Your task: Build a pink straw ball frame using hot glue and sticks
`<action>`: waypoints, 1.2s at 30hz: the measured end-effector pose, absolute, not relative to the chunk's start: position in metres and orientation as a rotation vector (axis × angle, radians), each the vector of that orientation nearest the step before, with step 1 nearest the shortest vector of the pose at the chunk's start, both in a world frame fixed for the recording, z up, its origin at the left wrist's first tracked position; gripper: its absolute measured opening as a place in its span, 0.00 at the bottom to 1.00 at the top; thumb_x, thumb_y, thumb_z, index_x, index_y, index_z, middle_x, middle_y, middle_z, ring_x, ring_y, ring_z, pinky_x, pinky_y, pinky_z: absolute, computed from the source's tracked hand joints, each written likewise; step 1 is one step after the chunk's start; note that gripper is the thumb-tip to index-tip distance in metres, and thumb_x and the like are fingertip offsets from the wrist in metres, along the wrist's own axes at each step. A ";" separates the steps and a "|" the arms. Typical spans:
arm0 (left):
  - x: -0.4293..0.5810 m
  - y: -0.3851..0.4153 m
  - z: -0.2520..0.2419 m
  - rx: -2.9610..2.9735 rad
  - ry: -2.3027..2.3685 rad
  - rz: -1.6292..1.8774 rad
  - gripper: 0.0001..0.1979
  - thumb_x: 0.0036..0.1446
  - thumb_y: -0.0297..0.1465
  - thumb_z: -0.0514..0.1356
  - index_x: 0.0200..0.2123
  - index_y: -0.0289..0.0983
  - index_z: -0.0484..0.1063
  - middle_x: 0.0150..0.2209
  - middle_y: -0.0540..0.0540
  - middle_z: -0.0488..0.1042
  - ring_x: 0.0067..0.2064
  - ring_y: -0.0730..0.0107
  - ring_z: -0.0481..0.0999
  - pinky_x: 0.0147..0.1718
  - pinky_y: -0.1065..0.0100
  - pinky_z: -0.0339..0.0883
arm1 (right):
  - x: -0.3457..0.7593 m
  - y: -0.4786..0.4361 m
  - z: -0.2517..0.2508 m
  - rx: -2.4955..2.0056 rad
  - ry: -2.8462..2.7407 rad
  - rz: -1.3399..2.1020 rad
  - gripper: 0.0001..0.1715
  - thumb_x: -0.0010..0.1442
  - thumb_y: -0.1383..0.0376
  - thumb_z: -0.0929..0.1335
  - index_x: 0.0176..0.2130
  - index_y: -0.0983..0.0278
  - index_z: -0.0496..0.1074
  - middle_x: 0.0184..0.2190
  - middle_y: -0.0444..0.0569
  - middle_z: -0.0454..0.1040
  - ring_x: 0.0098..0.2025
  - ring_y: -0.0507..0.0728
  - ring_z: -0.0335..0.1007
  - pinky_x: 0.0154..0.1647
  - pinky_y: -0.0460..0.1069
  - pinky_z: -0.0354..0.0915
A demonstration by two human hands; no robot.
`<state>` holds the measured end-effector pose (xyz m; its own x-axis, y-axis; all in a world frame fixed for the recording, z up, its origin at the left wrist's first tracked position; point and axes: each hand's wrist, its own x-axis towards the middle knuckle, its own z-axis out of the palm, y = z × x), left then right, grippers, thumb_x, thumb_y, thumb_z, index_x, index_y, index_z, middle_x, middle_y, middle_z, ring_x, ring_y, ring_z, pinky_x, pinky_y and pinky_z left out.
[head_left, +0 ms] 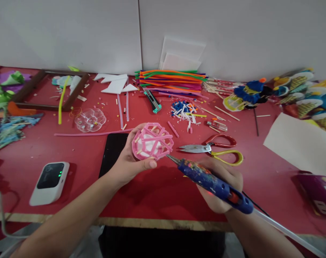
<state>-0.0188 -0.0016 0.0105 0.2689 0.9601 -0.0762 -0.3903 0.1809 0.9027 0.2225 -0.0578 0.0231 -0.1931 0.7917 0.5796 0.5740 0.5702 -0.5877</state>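
Held up over the table is a small round pink basket (pixel 152 141), built of pink strips and short wooden sticks, with white inside it. My left hand (pixel 130 157) grips it from the left, thumb along its lower side. A blue glue gun (pixel 213 182), smeared with old paint or glue, sits in my right hand (pixel 222 179). Its metal nozzle points up and left, right by the basket's lower right rim; whether it touches I cannot tell. A clear glue stick (pixel 283 231) runs out of the gun's back end.
Scissors with red and yellow handles (pixel 213 148) lie beyond my right hand. Behind are a green cutter (pixel 152 101), a pile of coloured pipe cleaners (pixel 173 81) and cut scraps (pixel 185 111). A black phone (pixel 113 150) and a white device (pixel 50 182) lie left.
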 end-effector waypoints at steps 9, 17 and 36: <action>-0.019 -0.003 0.009 0.986 0.747 1.162 0.41 0.44 0.30 0.78 0.60 0.53 0.67 0.65 0.47 0.68 0.64 0.56 0.72 0.57 0.66 0.74 | 0.221 -0.053 0.020 -1.090 -1.859 0.232 0.09 0.51 0.68 0.65 0.35 0.59 0.69 0.24 0.42 0.74 0.24 0.53 0.74 0.25 0.47 0.70; -0.018 -0.004 0.007 0.991 0.752 1.164 0.41 0.43 0.29 0.78 0.59 0.52 0.67 0.63 0.47 0.70 0.61 0.58 0.74 0.55 0.67 0.75 | 0.223 -0.053 0.010 -1.064 -1.870 0.181 0.11 0.51 0.67 0.65 0.37 0.58 0.68 0.25 0.43 0.74 0.23 0.56 0.72 0.23 0.49 0.69; -0.020 -0.002 0.010 0.992 0.807 1.169 0.40 0.38 0.33 0.81 0.54 0.47 0.69 0.56 0.47 0.72 0.53 0.64 0.77 0.48 0.73 0.76 | 0.223 -0.051 0.016 -0.992 -1.981 0.046 0.06 0.59 0.67 0.64 0.39 0.62 0.68 0.26 0.45 0.74 0.27 0.54 0.73 0.29 0.48 0.70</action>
